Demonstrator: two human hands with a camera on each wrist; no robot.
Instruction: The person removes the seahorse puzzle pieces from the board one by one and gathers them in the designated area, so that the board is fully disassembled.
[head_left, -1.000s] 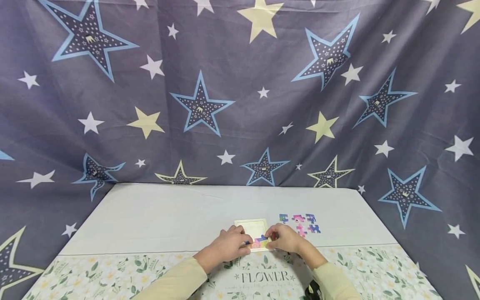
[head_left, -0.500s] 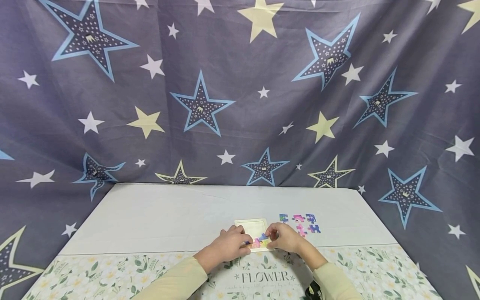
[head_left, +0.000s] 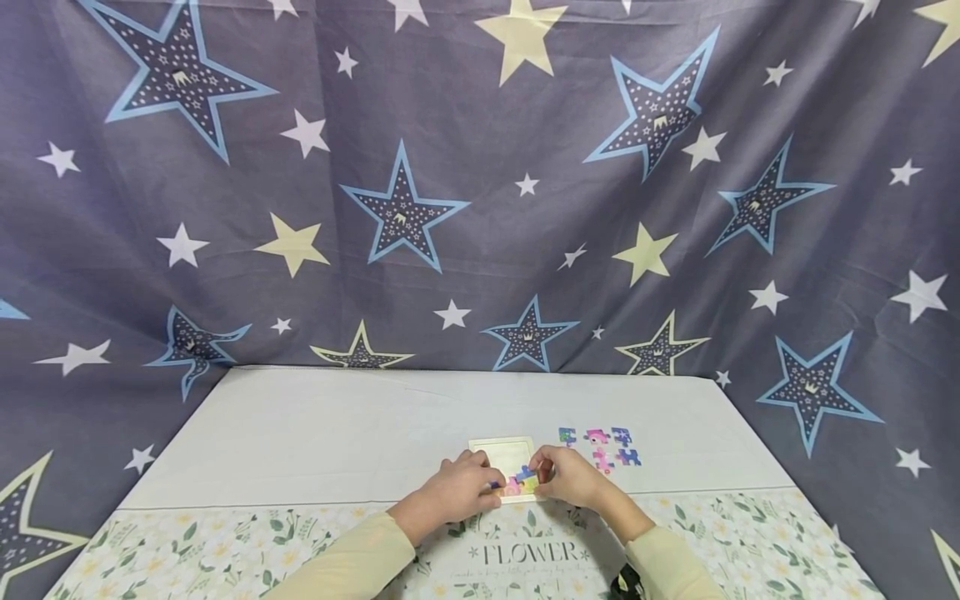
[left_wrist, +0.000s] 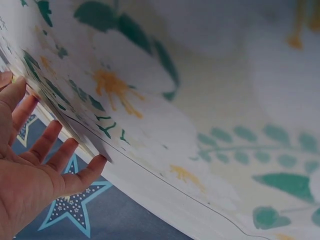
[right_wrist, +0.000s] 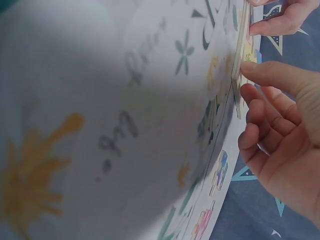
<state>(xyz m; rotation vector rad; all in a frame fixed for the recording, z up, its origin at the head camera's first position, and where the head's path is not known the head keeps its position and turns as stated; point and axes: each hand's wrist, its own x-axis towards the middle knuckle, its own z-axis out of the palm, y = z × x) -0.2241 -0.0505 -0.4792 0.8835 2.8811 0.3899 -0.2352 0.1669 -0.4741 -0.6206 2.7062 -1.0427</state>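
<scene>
A small wooden puzzle frame [head_left: 501, 441] lies on the table with a few joined pieces along its near side. Among them are a pink piece [head_left: 512, 487], a yellow piece [head_left: 529, 485] and a blue piece [head_left: 524, 473]. My left hand [head_left: 459, 487] grips the frame's left side; in the left wrist view its fingers [left_wrist: 60, 152] spread along the frame's edge. My right hand [head_left: 567, 477] is at the near right corner, its fingertips at the blue piece. In the right wrist view the thumb [right_wrist: 265, 72] rests at the frame edge and the other fingers curl.
Several loose puzzle pieces lie right of the frame, including a pink piece [head_left: 597, 437] and a blue piece [head_left: 628, 457]. The table has a white far part [head_left: 337, 433] and a floral near part [head_left: 225, 550]. A star-patterned curtain [head_left: 480, 275] hangs behind.
The blue piece in the frame has shifted and turned slightly under my right fingertips, which moved a little. My left hand stays on the frame, and the loose pieces lie as before.
</scene>
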